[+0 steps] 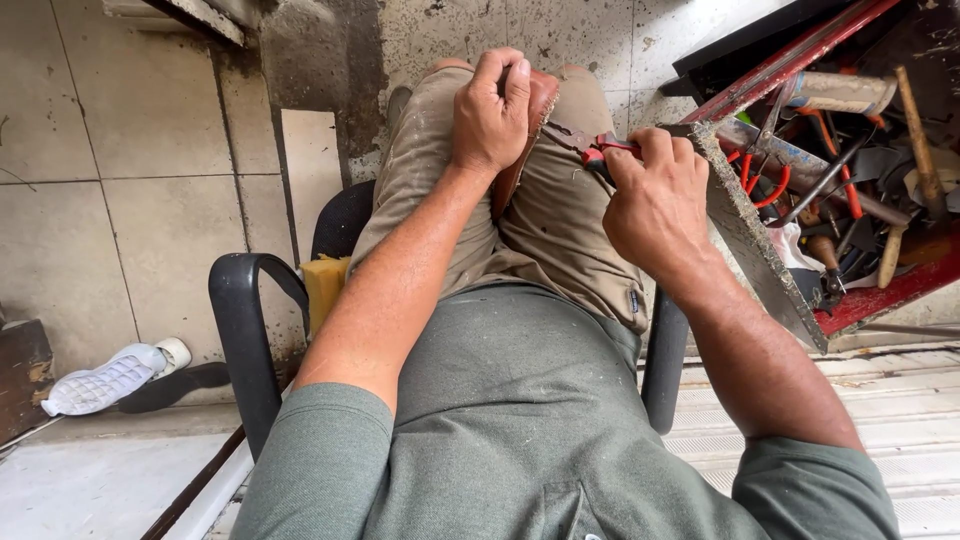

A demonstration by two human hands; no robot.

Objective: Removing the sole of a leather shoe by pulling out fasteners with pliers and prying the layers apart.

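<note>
Head view: left hand (490, 110) gripping brown shoe (525, 130), right hand (655, 195) clasping red-handled pliers (600, 148), perhaps touching toolbox edge (750, 230).

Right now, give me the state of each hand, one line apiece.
Left hand: closed, gripping the brown leather shoe on the knee.
Right hand: closed around the red-handled pliers, whose tip is at the shoe.

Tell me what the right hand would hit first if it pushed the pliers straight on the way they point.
The right hand aims the red-handled pliers leftward at the brown shoe gripped by the left hand. The tips already look to be at the shoe's edge, so the shoe comes first, though depth is unclear.
</note>
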